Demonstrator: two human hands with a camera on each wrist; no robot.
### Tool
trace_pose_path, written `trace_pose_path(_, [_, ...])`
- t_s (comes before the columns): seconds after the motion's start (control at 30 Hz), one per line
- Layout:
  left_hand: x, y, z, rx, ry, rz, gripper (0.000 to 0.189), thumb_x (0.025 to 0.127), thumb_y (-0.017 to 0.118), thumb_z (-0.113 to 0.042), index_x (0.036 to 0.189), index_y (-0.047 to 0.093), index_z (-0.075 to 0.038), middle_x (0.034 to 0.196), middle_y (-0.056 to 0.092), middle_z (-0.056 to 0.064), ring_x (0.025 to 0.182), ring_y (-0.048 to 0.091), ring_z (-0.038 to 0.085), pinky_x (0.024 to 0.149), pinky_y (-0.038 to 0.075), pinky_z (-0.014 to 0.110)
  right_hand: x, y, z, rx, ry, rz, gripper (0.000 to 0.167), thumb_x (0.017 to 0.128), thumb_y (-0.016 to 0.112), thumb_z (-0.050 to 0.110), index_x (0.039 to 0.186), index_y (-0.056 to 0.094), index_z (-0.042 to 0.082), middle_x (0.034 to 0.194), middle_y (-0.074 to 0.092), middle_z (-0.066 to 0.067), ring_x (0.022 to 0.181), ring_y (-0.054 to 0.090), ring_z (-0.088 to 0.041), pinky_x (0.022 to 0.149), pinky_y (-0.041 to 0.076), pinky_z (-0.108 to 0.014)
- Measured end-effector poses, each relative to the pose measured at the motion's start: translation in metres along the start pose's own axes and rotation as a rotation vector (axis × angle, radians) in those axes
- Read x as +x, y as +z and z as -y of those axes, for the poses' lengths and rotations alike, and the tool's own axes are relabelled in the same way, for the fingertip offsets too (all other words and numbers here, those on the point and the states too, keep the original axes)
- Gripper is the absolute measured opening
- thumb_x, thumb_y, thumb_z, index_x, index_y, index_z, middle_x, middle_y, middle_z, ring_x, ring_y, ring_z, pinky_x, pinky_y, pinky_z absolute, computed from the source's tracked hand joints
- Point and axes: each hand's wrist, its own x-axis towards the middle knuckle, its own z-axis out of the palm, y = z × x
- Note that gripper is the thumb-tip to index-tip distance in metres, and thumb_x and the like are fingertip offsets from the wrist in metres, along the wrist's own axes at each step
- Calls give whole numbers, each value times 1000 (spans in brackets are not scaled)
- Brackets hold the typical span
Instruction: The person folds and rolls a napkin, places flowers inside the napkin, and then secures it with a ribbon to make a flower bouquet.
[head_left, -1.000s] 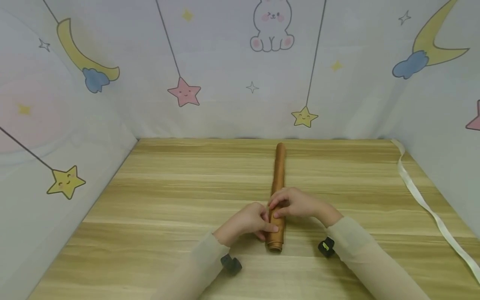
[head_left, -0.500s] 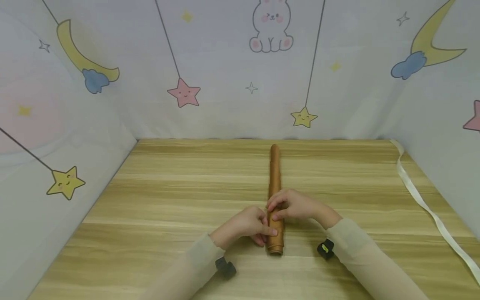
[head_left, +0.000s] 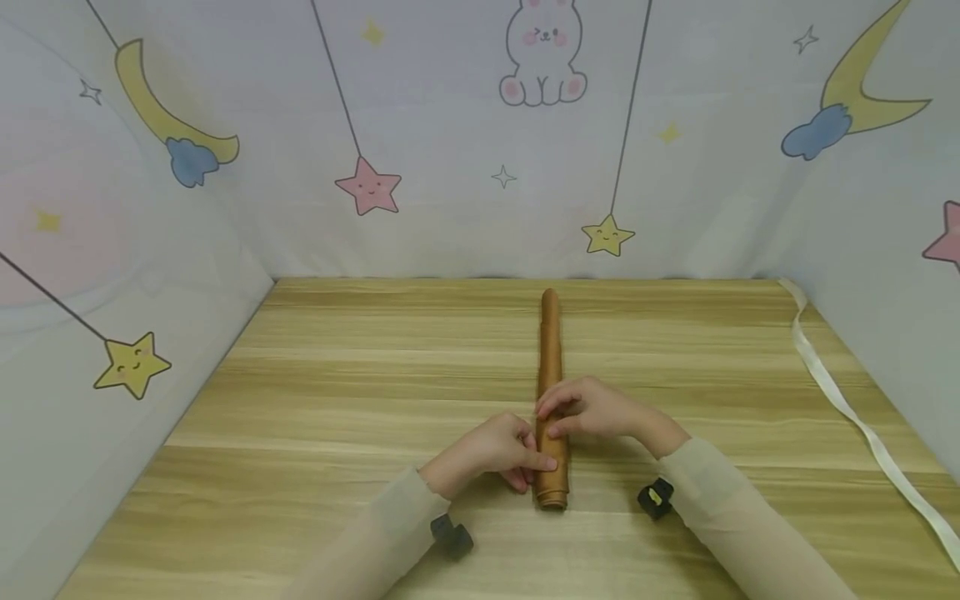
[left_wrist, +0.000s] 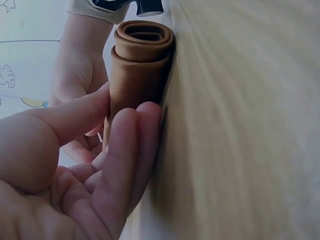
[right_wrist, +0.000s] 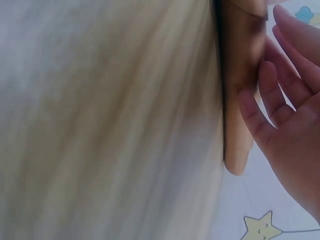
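A brown leather-like mat (head_left: 551, 350), wound into a long narrow roll, lies on the table pointing away from me. Its near end shows spiral layers, clearest in the left wrist view, where the rolled mat (left_wrist: 137, 75) stands out against the wood. My left hand (head_left: 495, 446) pinches the roll near that end, thumb on top and fingers along its left side. Just beyond it, my right hand (head_left: 596, 408) reaches over from the right, its thumb and fingertips gripping the roll. The right wrist view has the right hand (right_wrist: 295, 120) along the roll's far part.
The wood-grain table (head_left: 337, 367) is enclosed by pale cloth walls printed with stars and moons. A white ribbon (head_left: 847, 404) runs along the table's right side. Each wrist wears a small black device.
Between the two earlier frames the roll shifted slightly left, its far end most, and a little toward me, with the left hand following. Since then both hands and the roll have barely moved.
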Motion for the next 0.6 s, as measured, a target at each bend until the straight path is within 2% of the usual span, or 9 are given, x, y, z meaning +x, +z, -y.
trace_pose_path(0.13, [-1,1,-2,10,0,-6,29,81,78,-15,66,56,-5,57,60,7,43,57,13,46,53,28,-6,-6,-2,0,39,-48,21,86,72,16,104,71,5,113,67,-11,100,59,-21,89,49,-39])
trace_pose_path(0.27, [-2,2,-1,20,2,-16,29,81,79,-16,66,56,-6,58,61,7,43,57,13,47,53,28,-12,-10,-5,-2,27,-75,21,87,71,13,105,69,3,111,67,-12,97,59,-22,86,50,-39])
trace_pose_path(0.5, [-1,2,-1,50,25,-43,31,81,79,-20,65,56,-5,60,60,5,46,57,13,47,53,28,-20,-10,-4,-1,35,-44,23,89,69,15,110,69,7,115,65,-9,102,60,-24,88,50,-41])
trace_pose_path(0.6, [-2,2,-2,67,29,-51,33,82,78,-23,65,55,-6,60,60,5,47,58,13,47,52,28,-23,-11,-4,-37,38,-55,24,89,69,18,111,69,7,117,65,-10,104,60,-26,87,49,-39])
